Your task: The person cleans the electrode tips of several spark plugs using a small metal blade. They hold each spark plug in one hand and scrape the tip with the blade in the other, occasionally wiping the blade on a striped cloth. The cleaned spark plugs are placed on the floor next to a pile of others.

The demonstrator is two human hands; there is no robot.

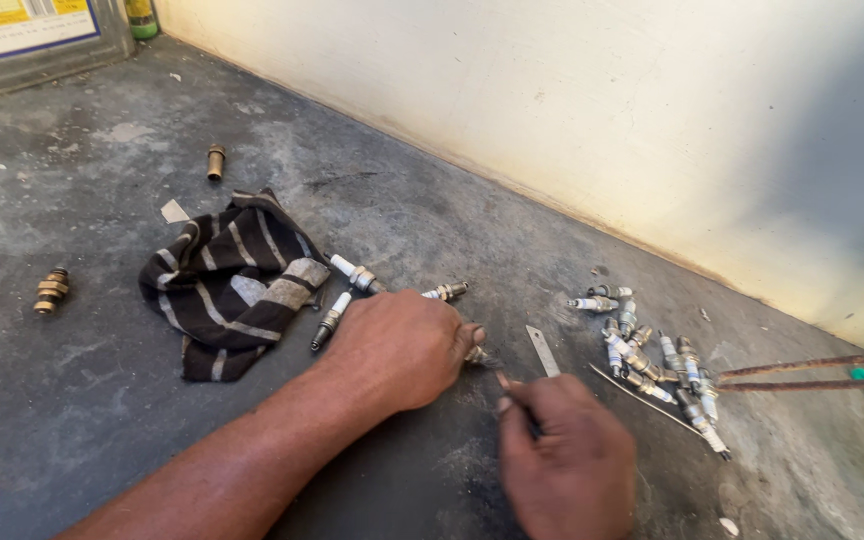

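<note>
A person's left hand (399, 345) rests on a grey concrete floor (82, 400), fingers curled closed around a small metal spark plug (477, 355) whose tip shows just past the knuckles. The right hand (567, 455), just beside it, pinches a thin dark tool (508, 388) aimed at that tip. A black-and-grey striped cloth (232, 280) lies to the left, with three loose spark plugs (352, 290) beside it. A pile of spark plugs (652, 350) lies to the right, near the cream wall (602, 110).
</note>
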